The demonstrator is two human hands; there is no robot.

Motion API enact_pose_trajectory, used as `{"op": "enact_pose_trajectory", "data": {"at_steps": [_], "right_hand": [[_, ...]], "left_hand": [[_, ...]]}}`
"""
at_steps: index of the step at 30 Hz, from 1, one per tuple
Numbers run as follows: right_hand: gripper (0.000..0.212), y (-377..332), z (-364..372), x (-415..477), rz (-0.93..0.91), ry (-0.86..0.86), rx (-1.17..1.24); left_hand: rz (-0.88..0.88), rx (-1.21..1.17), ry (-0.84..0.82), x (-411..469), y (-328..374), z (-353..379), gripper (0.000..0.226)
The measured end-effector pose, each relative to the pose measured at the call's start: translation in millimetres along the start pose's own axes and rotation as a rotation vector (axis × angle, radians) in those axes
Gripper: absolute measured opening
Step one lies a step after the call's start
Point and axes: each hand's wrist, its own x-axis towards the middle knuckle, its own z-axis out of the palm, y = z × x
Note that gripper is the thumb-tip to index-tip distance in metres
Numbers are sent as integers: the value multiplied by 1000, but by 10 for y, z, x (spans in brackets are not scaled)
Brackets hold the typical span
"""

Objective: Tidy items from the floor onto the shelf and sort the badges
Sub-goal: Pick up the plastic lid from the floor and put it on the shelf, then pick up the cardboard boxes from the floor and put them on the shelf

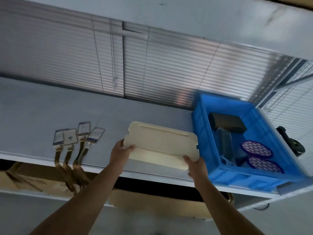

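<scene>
- On the grey shelf — left hand and right hand each grip an end of the cream tray.
- Four badges lie left; blue crate right; window blinds behind.

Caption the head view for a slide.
Both hands set a cream tray on the shelf between badges and blue crate.

On the shelf your tray lies just left of the crate; the badges lie further left of the crate, lanyards overhanging the shelf's front edge.
</scene>
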Motion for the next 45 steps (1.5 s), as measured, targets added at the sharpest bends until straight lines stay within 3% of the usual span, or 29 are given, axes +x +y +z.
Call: {"op": "enact_pose_trajectory", "data": {"at_steps": [3,5,10,14,17,24,27,31,36,39,45], "right_hand": [[67,-48,83,170,18,-55,67],[80,-125,138,397,2,-78,72],[73,-517,262,1093,10,-129,101],[111,-621,448,1907,-48,-83,128],[115,-839,525,2188,-77,-89,169],[64,-1270,521,2261,-40,-144,146],[52,-1318,445,2215,-15,-173,128],[22,-1164,392,1864,56,-249,118],[11,-797,709,997,84,-600,-145],[11,-541,1049,325,-159,-772,-336],[20,182,1998,-1138,-574,-1138,-766]], "left_hand": [[-102,-114,76,-10,-16,133,42],[-95,-164,91,79,25,241,31],[-44,-127,130,657,241,523,69],[-23,-84,104,1076,532,761,65],[10,-67,106,1391,698,927,60],[47,-66,48,1880,925,1176,63],[6,-108,18,1864,857,1106,68],[-26,-84,59,1454,530,776,55],[-93,-272,197,401,-317,135,22],[-173,-400,360,-331,-964,-256,8],[-575,-353,618,-1786,-2454,-1349,24]]}}
